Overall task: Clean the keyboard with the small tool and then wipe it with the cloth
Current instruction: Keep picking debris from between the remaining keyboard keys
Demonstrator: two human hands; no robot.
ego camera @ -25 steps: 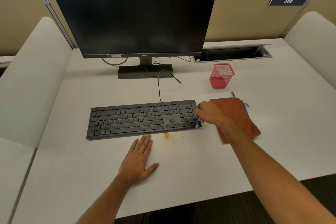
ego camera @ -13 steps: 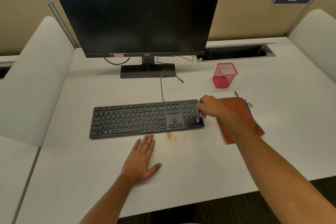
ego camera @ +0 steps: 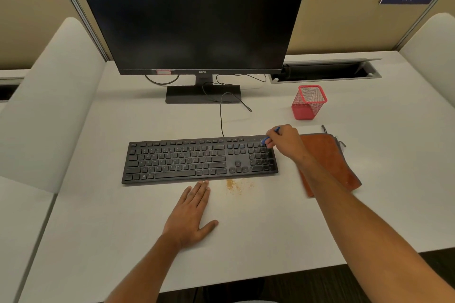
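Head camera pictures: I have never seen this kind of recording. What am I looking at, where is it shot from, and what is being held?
No machine here: a person wears a camera on the head, looking down at a white desk. The right hand grips a small blue tool at the far right corner of the black keyboard. The left hand lies flat on the desk, holding nothing. An orange cloth lies right of the keyboard, partly under the right forearm. Crumbs, a red mesh cup and a dark monitor are also there.
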